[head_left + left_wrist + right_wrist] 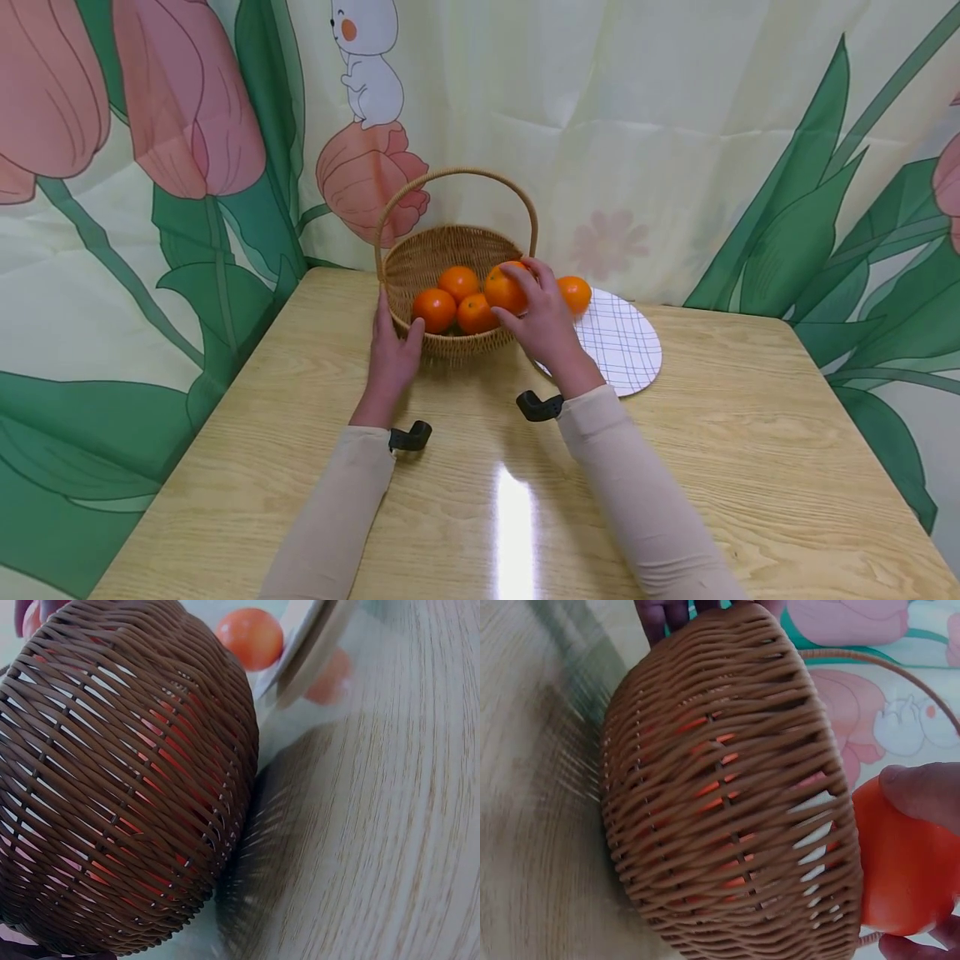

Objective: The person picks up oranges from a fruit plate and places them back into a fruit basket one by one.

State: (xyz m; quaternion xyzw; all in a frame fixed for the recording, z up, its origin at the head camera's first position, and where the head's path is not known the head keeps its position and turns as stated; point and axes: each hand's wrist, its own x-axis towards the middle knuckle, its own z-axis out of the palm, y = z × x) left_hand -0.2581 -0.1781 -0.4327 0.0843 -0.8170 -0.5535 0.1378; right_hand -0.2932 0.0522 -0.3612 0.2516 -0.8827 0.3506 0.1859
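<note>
A brown wicker basket (pixel 457 343) with a tall arched handle (pixel 459 172) stands at the back of the table, several oranges (pixel 434 311) inside. My left hand (pixel 392 354) holds the basket's left side, thumb by the front rim and fingers along the outside. At the right rim, my right hand (pixel 546 321) grips another orange (pixel 504 287) between thumb and fingers. The right wrist view has that orange (pixel 900 862) just beyond the rim, partly covered by fingers. In the left wrist view, the basket's weave (pixel 127 780) hides most of the fruit.
Right of the basket lies a round white plate (pixel 622 342) with a blue grid pattern. One orange (pixel 574 295) sits at its back left edge. The wooden table (pixel 465 517) reaches a printed curtain (pixel 637 125) with tulips and a white cartoon animal.
</note>
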